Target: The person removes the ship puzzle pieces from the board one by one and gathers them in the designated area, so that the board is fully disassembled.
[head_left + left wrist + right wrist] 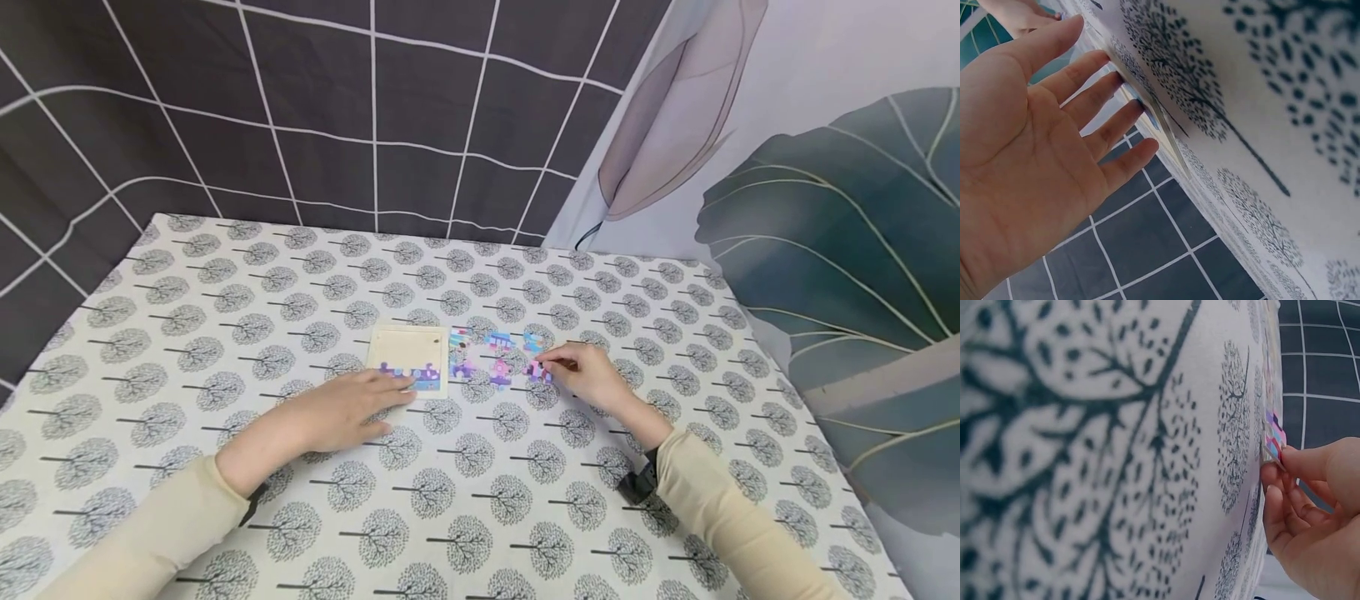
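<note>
A square wooden puzzle tray (405,343) lies on the table, with purple and blue jigsaw pieces (429,382) fitted along its near side. My left hand (348,410) rests its fingertips on that near edge; in the left wrist view the fingers (1094,94) are nearly straight, at the tray's rim. To the right, my right hand (592,382) pinches a pink and purple puzzle piece (538,372) between thumb and fingers. In the right wrist view one corner of the puzzle piece (1275,440) sits in that pinch, close over the cloth.
Between the tray and my right hand lie several loose pieces, among them a pink one (501,371), a blue one (500,340) and another blue one (533,342). A tree-print cloth (480,500) covers the table. Behind it hangs a dark grid curtain (315,108).
</note>
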### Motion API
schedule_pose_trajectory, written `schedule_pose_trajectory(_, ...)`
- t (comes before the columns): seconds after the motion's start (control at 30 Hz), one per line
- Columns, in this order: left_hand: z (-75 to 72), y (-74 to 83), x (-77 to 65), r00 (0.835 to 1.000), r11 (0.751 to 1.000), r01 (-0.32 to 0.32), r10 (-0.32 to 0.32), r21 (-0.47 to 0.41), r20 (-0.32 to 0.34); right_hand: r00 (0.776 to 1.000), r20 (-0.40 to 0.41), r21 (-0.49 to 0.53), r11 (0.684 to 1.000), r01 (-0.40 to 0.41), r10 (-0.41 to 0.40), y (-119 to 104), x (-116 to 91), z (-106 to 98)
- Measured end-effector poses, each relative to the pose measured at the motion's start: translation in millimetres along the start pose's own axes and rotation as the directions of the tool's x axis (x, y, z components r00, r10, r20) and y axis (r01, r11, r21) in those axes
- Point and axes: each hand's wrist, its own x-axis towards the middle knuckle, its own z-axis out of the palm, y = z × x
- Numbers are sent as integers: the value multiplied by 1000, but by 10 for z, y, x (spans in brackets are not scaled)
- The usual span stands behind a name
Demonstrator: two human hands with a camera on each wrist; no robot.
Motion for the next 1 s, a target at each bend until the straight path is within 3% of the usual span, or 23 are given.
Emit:
schedule_pose_trajectory(0.3,44,28,2,999,999,-11,12,50,-33,1000,-17,-14,1000,1,-1,25,-14,34)
schedule_pose_trajectory(0.7,66,-4,11,997,997,-32,36,64,-73,987,-111,14,993,-119,120,-60,4,70)
schedule_pose_trajectory(1.0,54,13,6,997,996,-16,22,87,-74,984,-129,16,992,-124,125,-78,13,77)
